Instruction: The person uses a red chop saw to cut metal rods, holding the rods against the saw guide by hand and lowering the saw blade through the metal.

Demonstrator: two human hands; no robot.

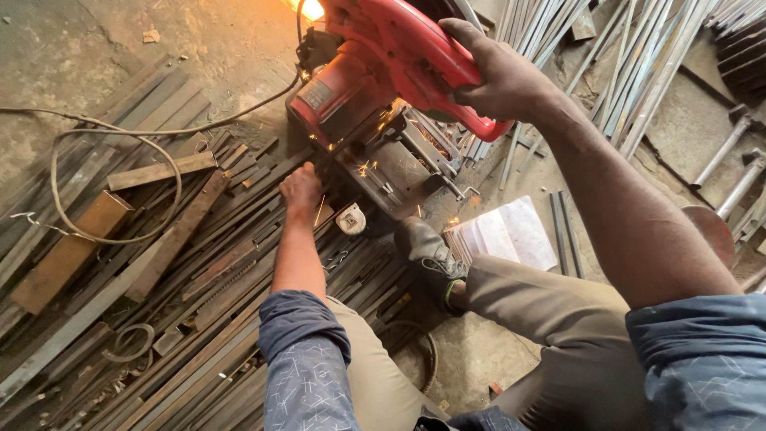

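Scrap-strewn floor [199,48] all around: his right hand [499,76] has its grip clamped on the red saw [383,56] handle, pressing down, while the left hand [301,190] closes on the metal strip [323,209], steadying it at the sparking blade.

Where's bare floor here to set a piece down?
Bare concrete floor lies at upper left, beyond the cable loop, and a small patch sits between the legs below the shoe. The flat bar pile crowds the left; rod bundles fill upper right. The chop saw throws sparks.
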